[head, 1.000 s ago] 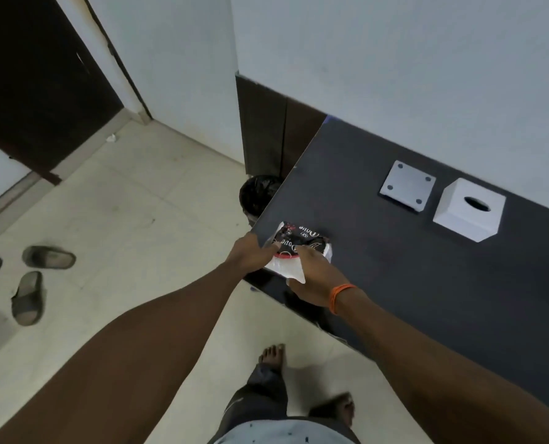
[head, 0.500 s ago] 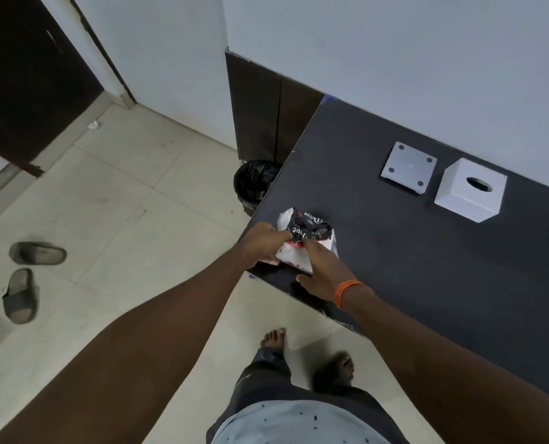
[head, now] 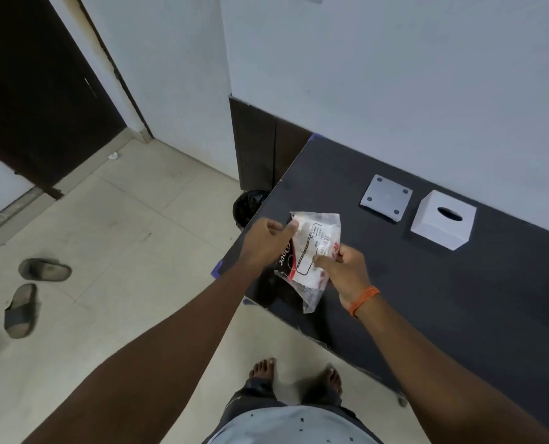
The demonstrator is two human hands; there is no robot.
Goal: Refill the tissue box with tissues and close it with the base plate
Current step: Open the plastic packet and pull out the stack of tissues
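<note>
A plastic tissue pack (head: 311, 254), white with red and black print, is held upright above the near left corner of the dark table (head: 427, 309). My left hand (head: 266, 241) pinches its upper left edge. My right hand (head: 343, 267), with an orange band on the wrist, grips its right side. The white cube tissue box (head: 443, 224) with an oval slot on top sits at the back of the table by the wall. The grey square base plate (head: 386, 198) with dark corner pads lies flat just left of the box.
A black bin (head: 247, 206) stands on the floor beside the table's left edge. Sandals (head: 33, 283) lie on the tiled floor at far left. My bare feet (head: 295, 379) are close to the table's front edge. A dark door is at upper left.
The tissue pack has been lifted off the table corner and turned upright between both hands, its white printed side now facing me. The view has shifted a little.
</note>
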